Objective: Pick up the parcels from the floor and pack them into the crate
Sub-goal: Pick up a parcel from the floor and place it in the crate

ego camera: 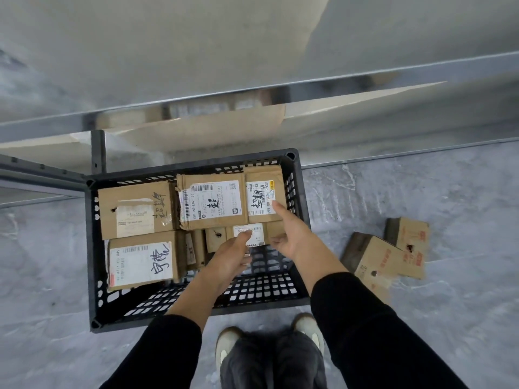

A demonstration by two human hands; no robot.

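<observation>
Soft, even, cool light fills the scene, brightest on a pale band across the upper right. Shadows are faint: a dim one lies inside the crate (pixel 193 166) and thin dark edges sit under the parcels on the floor (pixel 376 259). The centre is sharp, with the label (pixel 213 200) print readable and the left hand (pixel 230 256), right hand (pixel 292 234) and small parcel (pixel 219 237) crisp. The metal rail (pixel 393 74) above is smeared, carries blurred reflections and bows with wide-angle distortion. The shoes (pixel 227 346) at the bottom edge are blurred.

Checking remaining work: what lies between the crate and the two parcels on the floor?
Head view: only bare grey floor separates the crate from those two parcels.
</observation>
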